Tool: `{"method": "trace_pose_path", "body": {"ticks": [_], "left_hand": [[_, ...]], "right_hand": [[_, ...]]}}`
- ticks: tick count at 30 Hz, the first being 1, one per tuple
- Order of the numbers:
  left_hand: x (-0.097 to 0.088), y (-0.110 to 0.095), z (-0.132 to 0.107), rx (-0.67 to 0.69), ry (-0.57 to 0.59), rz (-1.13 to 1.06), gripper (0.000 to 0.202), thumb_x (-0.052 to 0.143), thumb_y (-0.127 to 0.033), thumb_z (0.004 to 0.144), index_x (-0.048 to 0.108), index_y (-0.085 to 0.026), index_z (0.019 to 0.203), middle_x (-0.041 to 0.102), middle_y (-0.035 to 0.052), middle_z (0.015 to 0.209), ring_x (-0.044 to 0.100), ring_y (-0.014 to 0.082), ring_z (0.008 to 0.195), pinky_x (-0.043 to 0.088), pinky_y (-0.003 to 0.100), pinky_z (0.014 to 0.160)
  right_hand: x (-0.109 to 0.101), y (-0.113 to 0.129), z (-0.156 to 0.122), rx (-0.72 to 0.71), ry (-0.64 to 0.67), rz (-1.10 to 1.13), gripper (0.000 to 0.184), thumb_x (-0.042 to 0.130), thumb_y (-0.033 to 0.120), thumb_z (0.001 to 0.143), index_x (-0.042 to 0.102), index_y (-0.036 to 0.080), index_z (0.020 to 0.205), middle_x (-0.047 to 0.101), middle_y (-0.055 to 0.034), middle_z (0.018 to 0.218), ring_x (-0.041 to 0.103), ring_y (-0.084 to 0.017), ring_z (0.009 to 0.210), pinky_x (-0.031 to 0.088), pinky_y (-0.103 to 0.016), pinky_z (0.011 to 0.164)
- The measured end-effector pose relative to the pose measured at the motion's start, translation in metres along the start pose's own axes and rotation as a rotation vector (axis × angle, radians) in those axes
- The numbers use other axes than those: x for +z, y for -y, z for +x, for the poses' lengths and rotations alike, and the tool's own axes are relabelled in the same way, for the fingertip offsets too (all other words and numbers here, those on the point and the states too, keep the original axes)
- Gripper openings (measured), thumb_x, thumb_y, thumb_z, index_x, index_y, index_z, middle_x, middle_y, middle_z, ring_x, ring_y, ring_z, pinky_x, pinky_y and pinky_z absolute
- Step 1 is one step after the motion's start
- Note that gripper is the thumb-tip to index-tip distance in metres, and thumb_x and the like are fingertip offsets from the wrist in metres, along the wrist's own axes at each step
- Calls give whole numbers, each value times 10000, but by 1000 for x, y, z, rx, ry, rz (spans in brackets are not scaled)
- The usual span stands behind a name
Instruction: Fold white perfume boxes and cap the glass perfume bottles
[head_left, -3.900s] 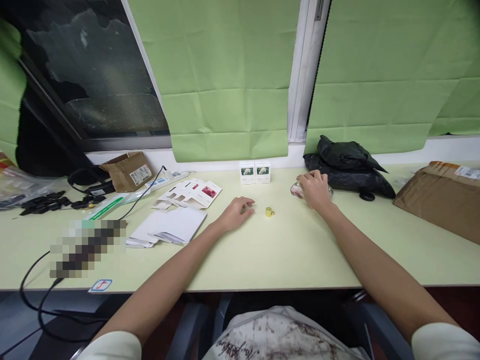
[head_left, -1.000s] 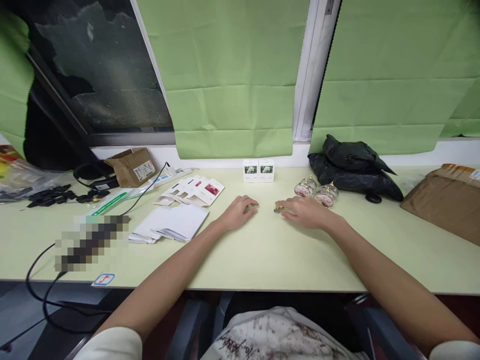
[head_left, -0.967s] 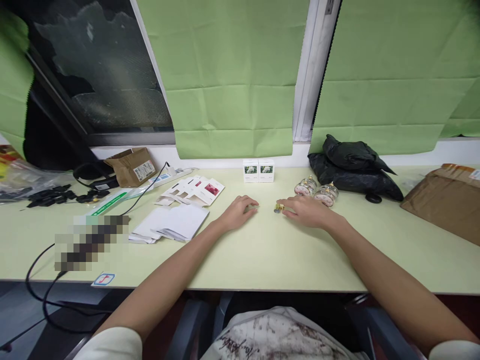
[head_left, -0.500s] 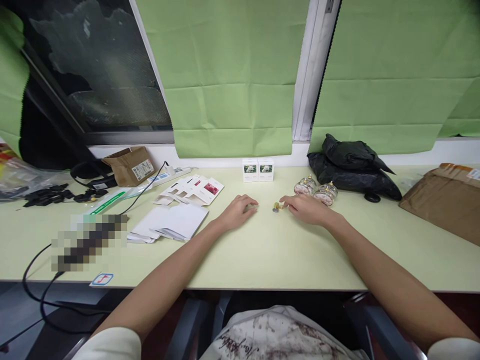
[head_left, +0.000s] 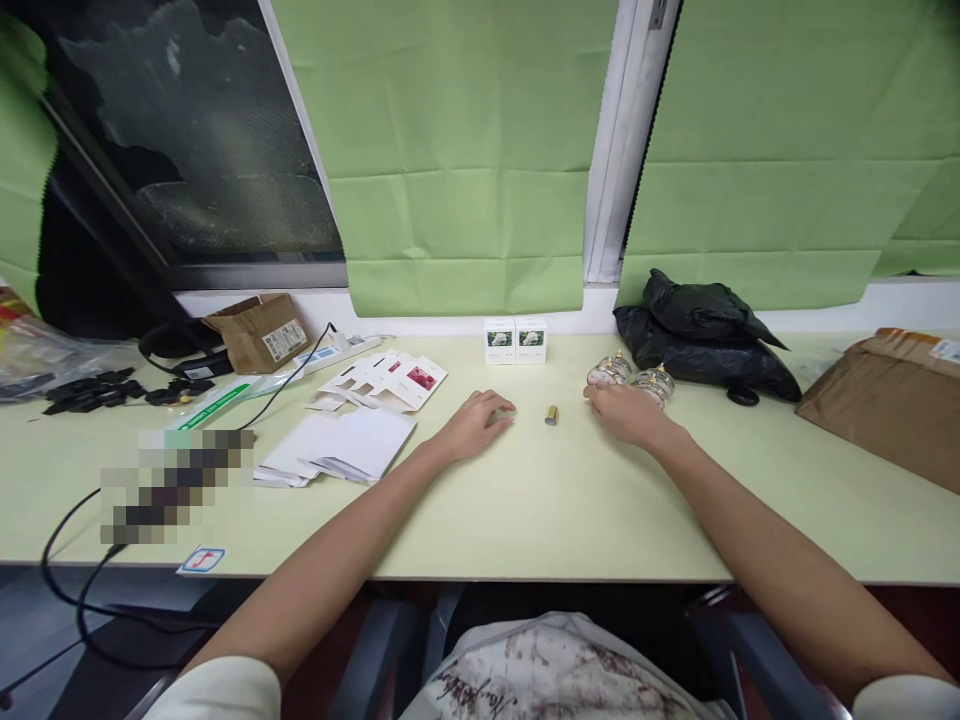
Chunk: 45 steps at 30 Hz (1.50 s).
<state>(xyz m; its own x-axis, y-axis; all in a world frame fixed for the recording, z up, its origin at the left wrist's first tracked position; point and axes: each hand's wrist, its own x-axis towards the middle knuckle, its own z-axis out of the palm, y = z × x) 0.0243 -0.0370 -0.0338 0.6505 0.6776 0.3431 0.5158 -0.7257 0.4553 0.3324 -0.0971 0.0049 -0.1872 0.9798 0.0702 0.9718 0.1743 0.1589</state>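
Note:
My left hand (head_left: 475, 425) rests on the table left of centre, fingers loosely bent and apart, with nothing in them. To its right lies a small gold cylinder (head_left: 552, 415) with a greyish end, touched by neither hand. My right hand (head_left: 626, 414) is just in front of two round glass jars with gold-knobbed lids, the left jar (head_left: 609, 370) and the right jar (head_left: 655, 381). Its fingers are bent and drawn together, pointing left; whatever they may hold is hidden. Whether they touch the left jar I cannot tell.
Two small white boxes (head_left: 515, 341) stand at the back. Flattened printed cartons (head_left: 401, 380) and folded white cards (head_left: 360, 443) lie on the left, near a cable and an open brown box (head_left: 262, 335). At right are black plastic bags (head_left: 709, 340) and a large brown parcel (head_left: 889, 405).
My right hand has drawn back to the right, from beside the gold cylinder to in front of the jars. The cylinder now lies apart from it. My left hand stays put.

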Motion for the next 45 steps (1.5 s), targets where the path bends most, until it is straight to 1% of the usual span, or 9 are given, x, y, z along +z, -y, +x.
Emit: {"method": "trace_pose_path", "body": {"ticks": [8, 11, 15, 21, 27, 32, 37, 40, 45], "left_hand": [[0, 0, 0, 5, 4, 1, 312, 503, -412, 1030, 689, -248, 1219, 663, 77, 1209, 584, 257, 1111, 481, 446, 1013], [1, 2, 1, 7, 1, 7, 316, 493, -413, 1034, 690, -252, 1222, 663, 76, 1205, 583, 256, 1109, 478, 444, 1013], [2, 3, 1, 10, -4, 7, 325, 486, -420, 1035, 688, -257, 1231, 663, 78, 1203, 584, 256, 1109, 482, 442, 1006], [1, 1, 0, 25, -12, 8, 332, 477, -423, 1035, 692, -257, 1226, 665, 82, 1181, 586, 260, 1111, 478, 457, 1025], [-1, -2, 0, 18, -2, 5, 330, 485, -435, 1031, 696, -259, 1212, 667, 81, 1180, 585, 262, 1127, 479, 456, 1033], [-2, -3, 0, 9, -2, 7, 321, 496, -440, 1028, 691, -261, 1210, 665, 75, 1191, 577, 263, 1146, 475, 452, 1036], [-1, -1, 0, 7, -4, 10, 307, 500, -431, 1030, 682, -257, 1205, 666, 72, 1175, 571, 259, 1140, 474, 445, 1031], [0, 1, 0, 14, -3, 4, 303, 501, -428, 1030, 679, -255, 1204, 660, 73, 1186, 572, 256, 1132, 474, 444, 1033], [0, 3, -1, 24, -4, 1, 306, 505, -438, 1026, 683, -259, 1199, 661, 75, 1182, 582, 255, 1120, 479, 446, 1027]], "right_hand": [[3, -8, 0, 75, 28, -15, 394, 284, 206, 1065, 588, 127, 1304, 668, -215, 1277, 688, -346, 1056, 485, -421, 826], [2, -3, 1, 63, -35, 2, 382, 289, 216, 1075, 590, 137, 1298, 674, -196, 1264, 680, -330, 1061, 477, -399, 824], [6, 18, 3, -73, -171, 84, 380, 330, 322, 1100, 557, 175, 1367, 664, -160, 1282, 617, -304, 1174, 450, -374, 901], [23, 49, 12, 9, -177, 270, 426, 341, 461, 1103, 632, 194, 1262, 650, -142, 1231, 631, -269, 1111, 439, -336, 849], [26, 51, 15, -36, -176, 422, 359, 373, 421, 1102, 666, 213, 1098, 648, -89, 1125, 636, -214, 1017, 412, -303, 804], [26, 50, 10, -123, -232, 495, 214, 488, 385, 1062, 611, 218, 1113, 650, -61, 1093, 617, -205, 984, 402, -298, 810], [24, 33, 15, -153, -277, 401, 125, 538, 240, 1008, 583, 200, 1117, 691, -67, 1031, 569, -235, 981, 368, -318, 827], [24, 10, 22, -93, -326, 276, 148, 515, 156, 985, 602, 178, 1103, 706, -96, 1004, 535, -262, 981, 351, -337, 847], [27, -18, 29, -120, -327, 176, 201, 457, 109, 1001, 654, 148, 1010, 705, -139, 1019, 532, -276, 1019, 354, -343, 884]]}}
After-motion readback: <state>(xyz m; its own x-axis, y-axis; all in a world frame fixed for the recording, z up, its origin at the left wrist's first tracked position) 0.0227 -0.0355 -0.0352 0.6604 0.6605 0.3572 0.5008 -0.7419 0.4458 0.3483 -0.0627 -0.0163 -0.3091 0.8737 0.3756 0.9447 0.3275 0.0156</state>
